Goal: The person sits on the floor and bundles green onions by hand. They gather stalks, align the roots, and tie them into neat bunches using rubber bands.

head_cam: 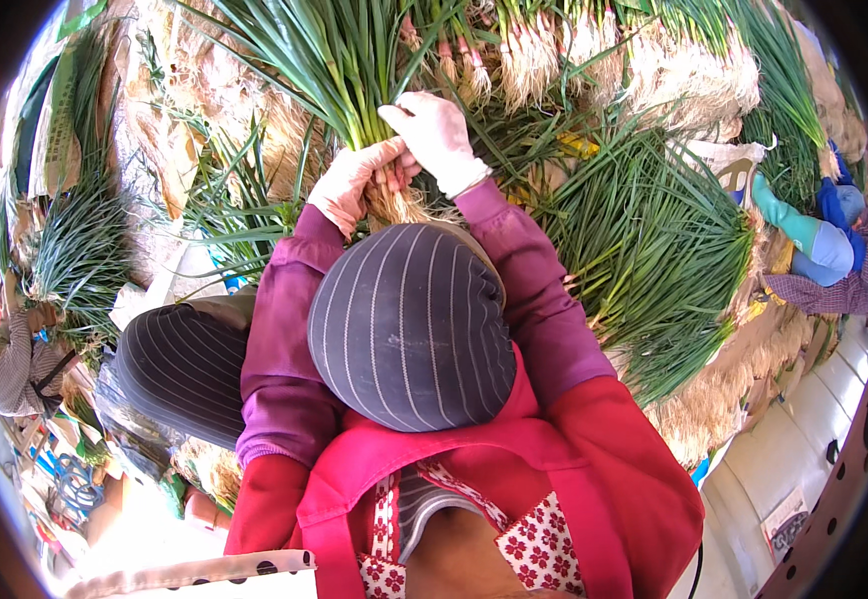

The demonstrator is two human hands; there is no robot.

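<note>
My left hand [361, 181], in a thin pale glove, grips a bunch of green garlic [355, 97] just above its pinkish bases. Long green leaves fan up and away from me, while pale stringy roots [395, 204] hang towards my knee. Against the right side of the stalks is my right hand [438, 138], also gloved, with its fingers curled; its fingertips are partly hidden, so its hold is unclear. Both hands meet just beyond my raised knee in striped trousers [411, 329].
Rooted garlic bunches [528, 56] lie in a row at the far side. A large leafy heap [651, 247] spreads on my right, with another pile [78, 232] at far left. Co-workers sit at the right [827, 239] and left [18, 371] edges.
</note>
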